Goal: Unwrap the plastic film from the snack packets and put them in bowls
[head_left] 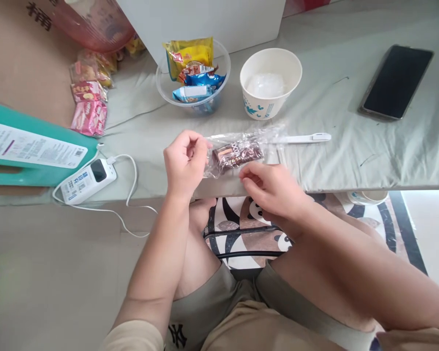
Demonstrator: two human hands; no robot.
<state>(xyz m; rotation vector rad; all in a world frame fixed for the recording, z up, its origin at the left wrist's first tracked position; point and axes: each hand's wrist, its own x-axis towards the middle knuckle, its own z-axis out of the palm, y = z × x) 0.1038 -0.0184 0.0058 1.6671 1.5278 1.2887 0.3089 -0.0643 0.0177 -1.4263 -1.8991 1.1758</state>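
Observation:
A clear plastic bag (205,170) lies near the table's front edge with a dark brown wrapped snack (238,155) inside it. My left hand (187,163) pinches the bag's left edge between thumb and fingers. At the bag's lower right, my right hand (274,187) is closed, its index finger and thumb curled near each other. Whether plastic is caught between them is too small to tell. A thin white strip (307,139) with a catch at its right end extends from behind the bag's right side.
Behind the bag stand a clear bowl (161,83) of wrapped snacks and a white paper tub (247,78) with clear plastic inside. A phone (398,80) lies right. A white power bank (89,180) with a cable, a green package (32,151) and pink snack packs (90,117) are left.

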